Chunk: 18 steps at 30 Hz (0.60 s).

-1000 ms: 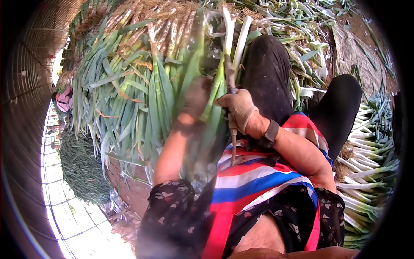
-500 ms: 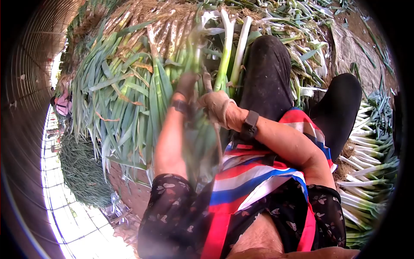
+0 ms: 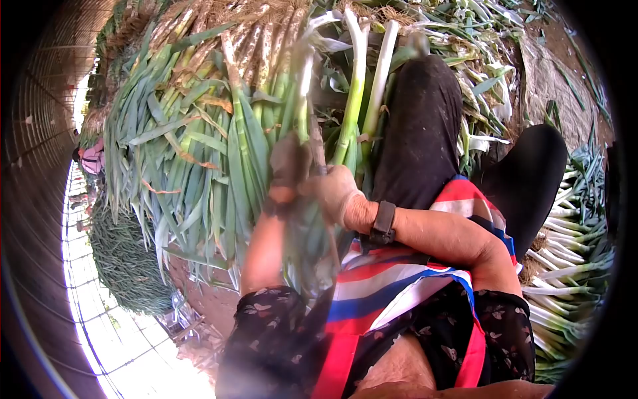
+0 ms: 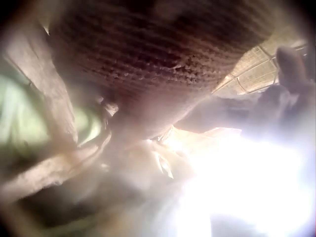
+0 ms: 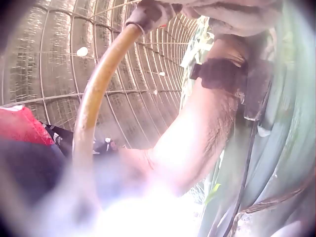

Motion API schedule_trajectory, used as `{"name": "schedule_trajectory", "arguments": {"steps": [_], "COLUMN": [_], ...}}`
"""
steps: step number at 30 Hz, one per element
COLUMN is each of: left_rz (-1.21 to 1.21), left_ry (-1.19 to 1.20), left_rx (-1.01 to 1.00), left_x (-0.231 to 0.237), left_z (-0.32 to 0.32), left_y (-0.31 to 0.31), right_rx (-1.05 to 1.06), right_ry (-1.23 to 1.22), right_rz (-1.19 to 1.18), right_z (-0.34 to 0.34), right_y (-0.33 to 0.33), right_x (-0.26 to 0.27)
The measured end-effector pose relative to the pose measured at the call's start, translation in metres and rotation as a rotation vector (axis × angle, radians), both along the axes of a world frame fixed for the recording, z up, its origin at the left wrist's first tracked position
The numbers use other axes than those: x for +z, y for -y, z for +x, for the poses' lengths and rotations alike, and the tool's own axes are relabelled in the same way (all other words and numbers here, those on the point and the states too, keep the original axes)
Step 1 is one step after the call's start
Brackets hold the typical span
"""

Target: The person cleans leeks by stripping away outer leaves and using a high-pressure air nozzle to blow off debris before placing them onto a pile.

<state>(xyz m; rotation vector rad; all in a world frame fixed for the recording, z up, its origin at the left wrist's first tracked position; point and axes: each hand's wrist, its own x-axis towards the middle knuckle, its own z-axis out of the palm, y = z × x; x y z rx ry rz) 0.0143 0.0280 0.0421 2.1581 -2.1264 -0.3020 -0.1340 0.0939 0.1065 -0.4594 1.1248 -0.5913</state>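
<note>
In the head view my gloved left hand (image 3: pixel 290 159) grips a leek (image 3: pixel 304 93), its pale stalk pointing away from me and its green leaves blurred below. Close beside it, my right hand (image 3: pixel 335 193), in a light glove, holds a thin hose nozzle (image 3: pixel 318 143) pointing along that leek. A yellowish hose (image 5: pixel 94 98) curves down from the right hand in the right wrist view. The knit glove (image 4: pixel 158 64) of the left hand fills much of the left wrist view, with blurred stalks beside it. Two clean white leeks (image 3: pixel 355 66) lie right of the nozzle.
Unpeeled leeks (image 3: pixel 193 126) with dirty roots are heaped at the left. White-stalked leeks (image 3: pixel 565 266) lie in rows at the right. Stripped leaves (image 3: pixel 475 73) cover the ground beyond my knee (image 3: pixel 425 100). Another person (image 3: pixel 92 158) is at the far left, near the greenhouse wall (image 3: pixel 40 166).
The right hand with the nozzle has moved left and toward me, up against the left hand. The held leek's white stalk now shows more clearly, with a loose pale layer near its top.
</note>
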Motion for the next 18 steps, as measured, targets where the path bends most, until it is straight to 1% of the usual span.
{"name": "schedule_trajectory", "arguments": {"steps": [2, 4, 5, 6, 7, 9, 11, 12, 14, 17, 18], "left_rz": [0.018, 0.047, 0.061, 0.066, 0.070, 0.078, 0.085, 0.061, 0.013, -0.061, -0.102], "left_ry": [0.062, -0.033, -0.080, -0.107, -0.134, -0.043, 0.192, 0.233, 0.314, 0.036, 0.030], "left_rx": [0.037, -0.051, -0.093, -0.090, -0.087, -0.103, -0.144, -0.181, -0.255, -0.148, -0.239], "left_x": [0.004, 0.019, 0.024, 0.012, -0.010, -0.016, 0.001, -0.001, -0.009, -0.016, -0.017], "left_z": [-0.007, -0.007, -0.004, 0.004, 0.017, 0.020, 0.009, 0.011, 0.017, 0.027, 0.031], "left_y": [-0.006, -0.016, -0.020, -0.022, -0.024, -0.025, -0.026, -0.026, -0.027, -0.028, -0.029], "right_rx": [-0.065, -0.126, -0.088, -0.050, -0.012, -0.051, -0.112, -0.151, -0.156, -0.138, -0.111], "right_ry": [-0.004, -0.019, -0.052, -0.084, -0.117, -0.056, 0.023, 0.035, 0.011, 0.006, 0.000], "right_rz": [-0.029, -0.098, -0.077, -0.057, -0.037, 0.012, 0.101, 0.082, 0.080, 0.097, 0.085], "right_z": [0.010, 0.019, 0.013, 0.004, -0.004, -0.004, -0.002, 0.000, -0.001, -0.002, -0.001], "right_y": [0.005, 0.019, 0.030, 0.042, 0.054, 0.073, 0.091, 0.098, 0.111, 0.123, 0.123], "right_x": [-0.017, -0.038, -0.025, -0.012, 0.002, 0.004, -0.001, -0.002, -0.002, -0.004, -0.007]}}
